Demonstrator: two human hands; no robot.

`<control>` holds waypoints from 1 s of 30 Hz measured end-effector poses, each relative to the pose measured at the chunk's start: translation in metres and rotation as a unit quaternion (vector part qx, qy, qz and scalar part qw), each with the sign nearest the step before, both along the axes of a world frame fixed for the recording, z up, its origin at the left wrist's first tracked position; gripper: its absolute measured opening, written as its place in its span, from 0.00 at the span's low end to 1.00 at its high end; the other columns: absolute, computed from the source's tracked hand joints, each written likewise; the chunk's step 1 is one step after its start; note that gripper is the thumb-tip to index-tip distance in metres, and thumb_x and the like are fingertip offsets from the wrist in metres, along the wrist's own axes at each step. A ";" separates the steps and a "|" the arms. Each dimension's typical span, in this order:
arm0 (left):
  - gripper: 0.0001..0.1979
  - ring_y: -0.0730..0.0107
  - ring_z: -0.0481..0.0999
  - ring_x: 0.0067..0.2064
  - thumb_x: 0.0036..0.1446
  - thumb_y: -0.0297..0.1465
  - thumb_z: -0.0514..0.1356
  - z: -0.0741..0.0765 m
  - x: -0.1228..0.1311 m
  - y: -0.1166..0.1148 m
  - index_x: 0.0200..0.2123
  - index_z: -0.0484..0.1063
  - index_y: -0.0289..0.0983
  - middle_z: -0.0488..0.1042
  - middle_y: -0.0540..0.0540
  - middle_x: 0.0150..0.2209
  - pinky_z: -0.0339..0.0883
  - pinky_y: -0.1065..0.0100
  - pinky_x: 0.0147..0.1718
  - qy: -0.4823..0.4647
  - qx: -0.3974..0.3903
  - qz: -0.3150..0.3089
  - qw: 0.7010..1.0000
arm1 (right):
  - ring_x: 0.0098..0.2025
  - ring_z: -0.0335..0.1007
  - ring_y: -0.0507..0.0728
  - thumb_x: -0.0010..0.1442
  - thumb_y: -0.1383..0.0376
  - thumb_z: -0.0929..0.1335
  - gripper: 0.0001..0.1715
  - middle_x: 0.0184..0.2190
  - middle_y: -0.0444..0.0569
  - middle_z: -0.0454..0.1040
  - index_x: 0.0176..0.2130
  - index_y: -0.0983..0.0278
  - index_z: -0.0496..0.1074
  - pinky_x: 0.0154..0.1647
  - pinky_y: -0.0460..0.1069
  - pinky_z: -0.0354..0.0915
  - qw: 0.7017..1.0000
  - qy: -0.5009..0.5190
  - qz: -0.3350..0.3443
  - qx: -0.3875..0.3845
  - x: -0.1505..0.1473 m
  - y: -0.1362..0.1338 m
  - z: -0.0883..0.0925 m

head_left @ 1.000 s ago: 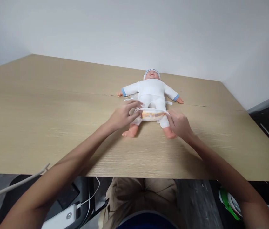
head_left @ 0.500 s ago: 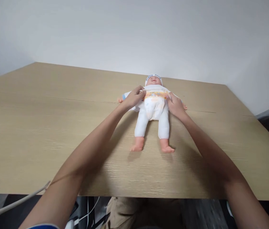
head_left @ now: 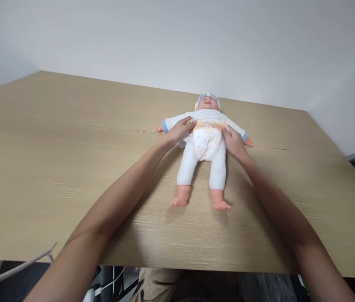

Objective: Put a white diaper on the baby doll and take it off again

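A baby doll [head_left: 187,165] in white clothes and a lettered cap lies on its back, feet toward me. Around its hips is a white diaper [head_left: 208,144] with an orange patterned waistband. At the waistband's left end, the curled fingers of my left hand [head_left: 182,129] pinch the diaper's edge. My right hand [head_left: 234,140] grips the other end, thumb and fingers closed at the doll's side. Both hands partly cover the diaper's side edges. The doll's arms spread outward, with blue cuffs showing.
The doll rests on a wide wooden table [head_left: 70,176] with a seam running across it. A pale wall [head_left: 177,46] stands behind. At the lower left, a white cable [head_left: 16,270] rises past the table's front edge.
The diaper's front lies lower, its waistband less taut, and more of the doll's shirt and sleeves shows. Both hands stay at the waistband's ends. The view has shifted slightly.
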State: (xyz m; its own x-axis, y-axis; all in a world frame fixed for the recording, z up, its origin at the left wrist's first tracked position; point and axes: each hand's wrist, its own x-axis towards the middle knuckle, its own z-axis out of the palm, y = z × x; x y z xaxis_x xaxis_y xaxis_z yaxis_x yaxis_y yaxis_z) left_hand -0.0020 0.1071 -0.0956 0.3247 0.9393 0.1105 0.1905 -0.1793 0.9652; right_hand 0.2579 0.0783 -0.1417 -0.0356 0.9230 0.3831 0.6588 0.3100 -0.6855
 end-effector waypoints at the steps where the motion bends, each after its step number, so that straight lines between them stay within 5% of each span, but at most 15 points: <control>1: 0.19 0.70 0.60 0.31 0.68 0.42 0.64 0.002 -0.001 -0.008 0.30 0.61 0.40 0.61 0.52 0.29 0.55 0.67 0.35 0.006 -0.003 0.000 1.000 | 0.50 0.78 0.68 0.77 0.40 0.57 0.32 0.42 0.54 0.84 0.44 0.59 0.76 0.59 0.63 0.75 1.000 0.012 -0.016 0.001 -0.004 -0.009 0.002; 6: 0.21 0.70 0.60 0.31 0.66 0.47 0.65 0.014 -0.013 -0.056 0.31 0.61 0.40 0.61 0.52 0.29 0.55 0.66 0.34 0.023 -0.034 -0.027 0.999 | 0.44 0.75 0.65 0.75 0.39 0.61 0.31 0.37 0.48 0.81 0.39 0.58 0.75 0.51 0.57 0.73 0.998 0.053 0.002 -0.030 -0.005 -0.061 0.007; 11: 0.20 0.67 0.66 0.33 0.67 0.49 0.64 0.023 -0.023 -0.083 0.34 0.68 0.40 0.68 0.50 0.32 0.62 0.66 0.36 0.061 -0.067 -0.056 0.994 | 0.37 0.75 0.60 0.72 0.39 0.68 0.29 0.34 0.45 0.81 0.36 0.60 0.77 0.40 0.53 0.69 0.996 0.013 0.039 -0.078 0.027 -0.085 0.023; 15: 0.21 0.66 0.69 0.34 0.66 0.50 0.64 0.022 -0.024 -0.083 0.33 0.69 0.40 0.69 0.49 0.31 0.66 0.65 0.37 0.079 -0.054 -0.036 0.995 | 0.35 0.76 0.61 0.69 0.44 0.71 0.23 0.33 0.49 0.83 0.39 0.60 0.79 0.43 0.56 0.73 0.998 0.003 -0.056 -0.014 0.046 -0.081 0.036; 19: 0.20 0.60 0.74 0.39 0.65 0.51 0.65 0.018 -0.024 -0.079 0.35 0.71 0.41 0.73 0.48 0.31 0.69 0.64 0.38 0.079 -0.036 -0.022 0.996 | 0.42 0.79 0.66 0.73 0.49 0.66 0.19 0.41 0.57 0.83 0.45 0.59 0.78 0.53 0.64 0.76 0.988 -0.030 -0.120 0.097 0.032 -0.088 0.045; 23: 0.21 0.60 0.74 0.39 0.66 0.51 0.65 0.016 -0.025 -0.076 0.34 0.71 0.40 0.73 0.47 0.32 0.69 0.63 0.38 0.082 -0.035 -0.029 0.996 | 0.61 0.77 0.71 0.77 0.52 0.62 0.22 0.57 0.59 0.81 0.59 0.57 0.78 0.67 0.69 0.72 0.982 -0.100 0.027 0.158 -0.004 -0.108 0.053; 26: 0.22 0.63 0.74 0.37 0.65 0.53 0.65 0.022 -0.028 -0.074 0.36 0.73 0.39 0.75 0.47 0.34 0.68 0.64 0.37 0.082 -0.056 -0.061 0.993 | 0.74 0.68 0.69 0.79 0.52 0.61 0.28 0.71 0.56 0.75 0.70 0.57 0.73 0.78 0.69 0.63 0.968 -0.138 0.162 0.136 -0.022 -0.118 0.051; 30: 0.26 0.58 0.79 0.41 0.54 0.53 0.74 0.036 -0.043 -0.067 0.43 0.78 0.39 0.81 0.44 0.40 0.72 0.63 0.40 0.086 -0.094 -0.137 0.982 | 0.82 0.56 0.67 0.81 0.55 0.58 0.33 0.80 0.55 0.63 0.77 0.58 0.66 0.84 0.70 0.53 0.963 -0.148 0.209 0.085 -0.025 -0.118 0.041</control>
